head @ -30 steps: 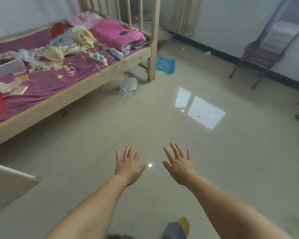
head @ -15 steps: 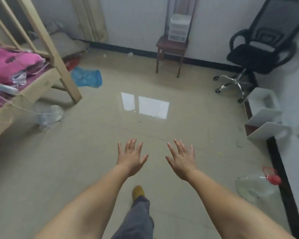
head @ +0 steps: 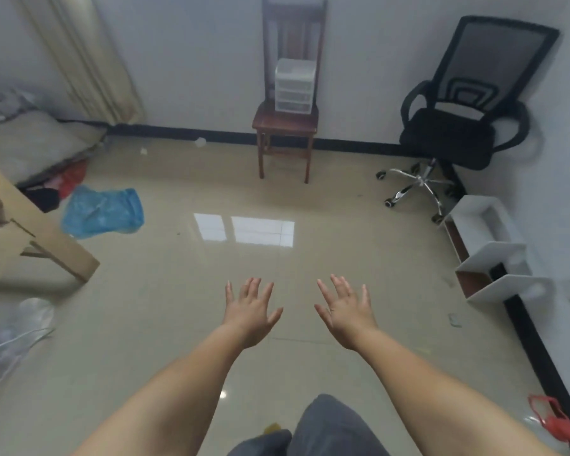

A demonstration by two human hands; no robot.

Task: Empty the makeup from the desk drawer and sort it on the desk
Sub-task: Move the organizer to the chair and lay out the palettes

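Left hand (head: pixel 250 312) and right hand (head: pixel 344 311) stretched forward at lower centre of frame, palms down over glossy beige tiled floor (head: pixel 165 291), fingers straight and spread wide, grip holding nothing. Small white plastic drawer unit (head: pixel 293 86) sits on seat of dark brown wooden chair (head: pixel 287 123) at upper centre, against wall. Black mesh office chair (head: pixel 464 120) upper right. Crumpled blue plastic bag (head: pixel 102 212) on floor at left

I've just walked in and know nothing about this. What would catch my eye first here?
Two bare hands, the left hand and the right hand, reach forward with fingers spread, holding nothing, above a glossy tiled floor. Straight ahead a wooden chair stands against the wall with a small white drawer unit on its seat. A black office chair is to its right, and a blue plastic bag lies at left.
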